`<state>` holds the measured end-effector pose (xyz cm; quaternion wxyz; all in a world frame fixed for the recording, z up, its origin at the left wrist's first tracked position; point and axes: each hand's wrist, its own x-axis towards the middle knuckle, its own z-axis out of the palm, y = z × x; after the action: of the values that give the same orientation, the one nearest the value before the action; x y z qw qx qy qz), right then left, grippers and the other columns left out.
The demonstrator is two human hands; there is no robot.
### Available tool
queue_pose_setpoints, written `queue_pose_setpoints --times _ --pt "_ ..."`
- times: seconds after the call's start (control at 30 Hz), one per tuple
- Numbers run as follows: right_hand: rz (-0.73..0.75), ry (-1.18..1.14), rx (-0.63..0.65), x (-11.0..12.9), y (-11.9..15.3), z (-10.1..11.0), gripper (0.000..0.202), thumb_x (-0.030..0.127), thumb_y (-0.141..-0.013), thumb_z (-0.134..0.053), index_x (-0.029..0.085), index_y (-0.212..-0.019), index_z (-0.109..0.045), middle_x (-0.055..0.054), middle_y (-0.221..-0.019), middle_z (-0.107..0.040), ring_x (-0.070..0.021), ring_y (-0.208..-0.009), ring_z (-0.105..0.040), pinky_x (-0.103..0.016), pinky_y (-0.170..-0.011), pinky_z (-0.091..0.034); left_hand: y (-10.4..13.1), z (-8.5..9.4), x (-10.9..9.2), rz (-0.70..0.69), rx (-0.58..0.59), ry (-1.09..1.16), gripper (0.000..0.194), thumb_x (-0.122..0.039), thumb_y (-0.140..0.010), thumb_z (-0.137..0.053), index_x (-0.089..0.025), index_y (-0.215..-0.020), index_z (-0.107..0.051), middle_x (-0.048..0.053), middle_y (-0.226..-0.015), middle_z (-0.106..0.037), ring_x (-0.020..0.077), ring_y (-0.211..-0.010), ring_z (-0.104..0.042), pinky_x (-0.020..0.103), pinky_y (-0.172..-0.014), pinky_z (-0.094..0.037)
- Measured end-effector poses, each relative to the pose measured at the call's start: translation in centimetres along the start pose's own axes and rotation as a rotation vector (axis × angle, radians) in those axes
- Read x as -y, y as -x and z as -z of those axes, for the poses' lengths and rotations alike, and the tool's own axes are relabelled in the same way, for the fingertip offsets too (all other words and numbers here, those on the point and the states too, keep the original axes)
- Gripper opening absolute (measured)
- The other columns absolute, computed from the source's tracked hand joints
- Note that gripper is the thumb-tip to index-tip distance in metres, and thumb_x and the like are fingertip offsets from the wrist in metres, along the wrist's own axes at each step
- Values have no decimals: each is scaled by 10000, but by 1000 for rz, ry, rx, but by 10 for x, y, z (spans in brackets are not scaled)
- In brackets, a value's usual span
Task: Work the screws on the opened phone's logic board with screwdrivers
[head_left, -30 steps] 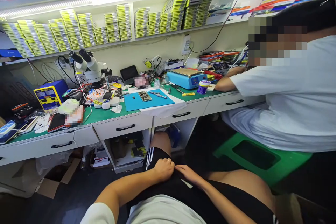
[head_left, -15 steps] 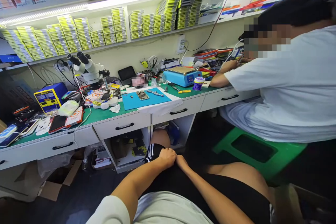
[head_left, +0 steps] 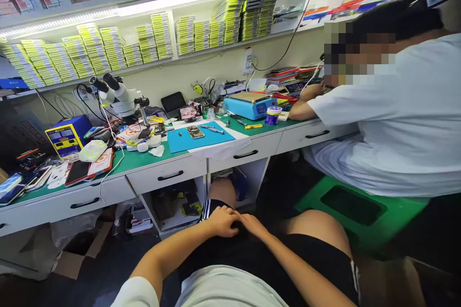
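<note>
My left hand (head_left: 224,221) rests over my lap with its fingers curled, touching my right hand (head_left: 251,224) at the fingertips. No object shows in either hand, though the fingers partly hide one another. Beyond them on the bench, a blue mat (head_left: 180,142) carries an opened phone (head_left: 195,132) and slim screwdriver-like tools (head_left: 213,128). Behind the mat stands a small phone with a lit screen (head_left: 189,113).
A microscope (head_left: 122,101), a blue-yellow device (head_left: 66,138) and phones cover the bench's left. Rightward are a blue heating plate (head_left: 250,105) and a tub (head_left: 272,115). Another person (head_left: 406,115) leans over the bench, on a green stool (head_left: 360,206).
My hands have loosened from a tighter clasp, and my left hand has spread and lowered slightly. My right thigh has shifted inward. The other person's head has moved a little left and down.
</note>
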<state>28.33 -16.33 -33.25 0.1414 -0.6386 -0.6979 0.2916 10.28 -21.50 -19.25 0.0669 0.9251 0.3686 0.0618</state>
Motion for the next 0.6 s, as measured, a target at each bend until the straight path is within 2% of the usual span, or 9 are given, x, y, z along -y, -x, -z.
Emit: queue_pose_setpoints --times 0.07,0.13,0.3,0.37,0.4,0.47,0.6 --pt "-25 43 71 -15 -10 19 336 391 -996 -658 182 -1258 -648 -75 -1286 -660 -257 -1108 -678 -432 -925 -603 -6 33 17 -21 -102 73 313 -361 -1025 -649 -169 -1272 -637 102 -1271 -654 230 -1066 -679 433 -913 -599" --pt "-56 81 113 -39 -21 45 326 383 -1001 -652 185 -1260 -646 -83 -1291 -659 -245 -1104 -678 -435 -929 -602 -15 75 45 13 -242 131 272 -359 -1037 -629 -191 -1250 -654 102 -1289 -652 225 -1082 -671 430 -939 -590" --pt "-148 174 81 -112 -49 118 277 382 -1019 -622 220 -1241 -657 -84 -1294 -661 -222 -1102 -677 -409 -933 -599 -50 200 148 269 -629 213 296 -364 -1037 -626 -187 -1275 -640 106 -1303 -642 233 -1096 -667 442 -945 -587" --pt "-173 213 48 -140 -60 141 278 374 -1075 -503 208 -1222 -671 -109 -1280 -662 -221 -1116 -674 -399 -910 -599 -69 240 191 397 -731 223 320 -368 -1031 -638 -178 -1288 -631 106 -1298 -642 240 -1097 -669 448 -939 -589" --pt "-189 235 22 -153 -65 150 273 373 -1079 -494 221 -1212 -678 -103 -1273 -664 -211 -1114 -674 -383 -916 -594 -79 255 211 462 -769 225 329 -369 -1030 -639 -176 -1296 -626 107 -1301 -640 242 -1100 -668 452 -939 -588" --pt "-205 272 -32 -178 -73 162 272 369 -1079 -493 215 -1192 -687 -114 -1268 -667 -211 -1116 -675 -363 -893 -594 -100 275 246 588 -813 227 332 -366 -1028 -643 -178 -1300 -625 109 -1306 -638 243 -1102 -668 452 -939 -589" --pt "-173 317 -162 -223 -78 169 245 346 -1072 -513 212 -1115 -714 -114 -1219 -692 -184 -1047 -692 -314 -834 -588 -143 283 301 777 -834 228 366 -362 -1015 -663 -172 -1323 -612 111 -1327 -626 260 -1134 -660 469 -950 -584"
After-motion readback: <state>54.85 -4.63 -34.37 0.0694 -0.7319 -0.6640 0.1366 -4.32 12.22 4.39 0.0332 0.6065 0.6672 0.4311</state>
